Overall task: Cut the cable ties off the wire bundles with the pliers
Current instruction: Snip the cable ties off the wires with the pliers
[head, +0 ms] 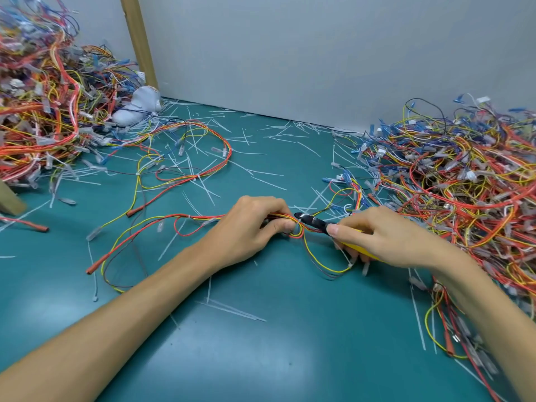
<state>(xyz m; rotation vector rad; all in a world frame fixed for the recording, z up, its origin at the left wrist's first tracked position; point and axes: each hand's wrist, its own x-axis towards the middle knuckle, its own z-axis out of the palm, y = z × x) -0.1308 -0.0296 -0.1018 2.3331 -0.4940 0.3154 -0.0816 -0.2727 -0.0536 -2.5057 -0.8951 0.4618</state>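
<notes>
The right hand [385, 239] covers most of the pliers [311, 220], leaving only the black head and a strip of yellow handle below the fingers. How the jaws stand cannot be told. A white fleck at their tip is too small to identify. The left hand [252, 227] curls over the wire bundle [294, 227], hiding the stretch it grips. The wire pile [43, 97] at upper left is cut by the left and top edges. The right wire heap [464, 184] runs past the right edge and blurs toward the lower right. A white cloth lump [140, 105] lies half under strands, its kind unclear. Both forearms leave the frame at the bottom.
</notes>
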